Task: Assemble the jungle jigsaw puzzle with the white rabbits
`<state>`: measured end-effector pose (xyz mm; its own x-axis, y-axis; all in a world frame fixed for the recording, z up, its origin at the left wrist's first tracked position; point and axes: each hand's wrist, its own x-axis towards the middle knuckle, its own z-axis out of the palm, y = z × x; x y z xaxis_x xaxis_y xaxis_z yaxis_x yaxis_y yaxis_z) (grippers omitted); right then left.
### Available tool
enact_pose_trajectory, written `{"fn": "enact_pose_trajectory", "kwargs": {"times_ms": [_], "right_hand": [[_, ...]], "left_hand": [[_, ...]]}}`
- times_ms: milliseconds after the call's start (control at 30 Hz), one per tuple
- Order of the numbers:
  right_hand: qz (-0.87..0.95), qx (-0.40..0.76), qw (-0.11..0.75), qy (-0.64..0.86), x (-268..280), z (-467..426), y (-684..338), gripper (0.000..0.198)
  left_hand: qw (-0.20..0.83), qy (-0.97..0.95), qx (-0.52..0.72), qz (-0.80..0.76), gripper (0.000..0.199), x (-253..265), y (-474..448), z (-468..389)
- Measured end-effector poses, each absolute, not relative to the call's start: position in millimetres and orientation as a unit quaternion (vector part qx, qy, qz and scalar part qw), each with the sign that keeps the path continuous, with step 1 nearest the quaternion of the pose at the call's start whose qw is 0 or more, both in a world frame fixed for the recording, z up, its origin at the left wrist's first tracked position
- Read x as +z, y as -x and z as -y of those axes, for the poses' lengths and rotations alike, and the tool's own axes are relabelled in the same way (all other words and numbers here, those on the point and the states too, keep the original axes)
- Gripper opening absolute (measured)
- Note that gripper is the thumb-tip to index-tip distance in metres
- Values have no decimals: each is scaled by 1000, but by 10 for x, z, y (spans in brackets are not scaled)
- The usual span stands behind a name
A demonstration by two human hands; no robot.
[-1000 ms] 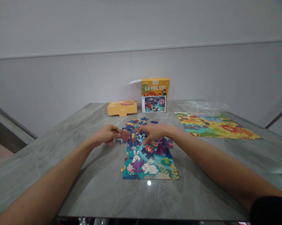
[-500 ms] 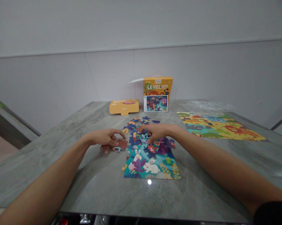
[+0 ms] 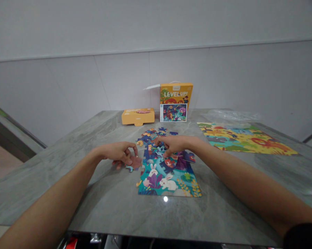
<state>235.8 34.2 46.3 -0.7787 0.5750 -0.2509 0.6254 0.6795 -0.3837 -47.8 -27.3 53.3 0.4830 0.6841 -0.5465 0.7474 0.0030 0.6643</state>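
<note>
A partly joined jigsaw puzzle (image 3: 168, 183) with white rabbits and purple leaves lies flat on the grey table. My left hand (image 3: 121, 154) is just left of it, its thumb and fingers closed on a puzzle piece (image 3: 136, 162) with a plain brown face; a patch of blue print shows beneath. Over the upper part of the puzzle, my right hand (image 3: 173, 145) has thumb and fingers bent around a teal-blue puzzle piece (image 3: 161, 150). The fingertips touch the puzzle there and are partly hidden. Loose pieces (image 3: 147, 136) lie in a cluster beyond my hands.
A yellow box (image 3: 137, 117) lies at the back, beside an upright "LEVEL UP!" box (image 3: 175, 90) with a picture card (image 3: 174, 113) leaning on it. To the right are a finished yellow animal puzzle (image 3: 249, 140) and clear plastic wrap (image 3: 228, 116). A wall stands behind the table.
The brown-faced piece in my left hand has tilted slightly. My right hand stays at nearly the same spot on the puzzle. The whole view has shifted a little.
</note>
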Motion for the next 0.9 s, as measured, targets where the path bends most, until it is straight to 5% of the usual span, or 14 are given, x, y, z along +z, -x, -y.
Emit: {"fn": "enact_pose_trajectory", "kwargs": {"times_ms": [900], "right_hand": [[-919, -208, 57, -331, 422, -355, -2350, 68]], "left_hand": [[461, -704, -119, -527, 35, 618, 289, 398]]}}
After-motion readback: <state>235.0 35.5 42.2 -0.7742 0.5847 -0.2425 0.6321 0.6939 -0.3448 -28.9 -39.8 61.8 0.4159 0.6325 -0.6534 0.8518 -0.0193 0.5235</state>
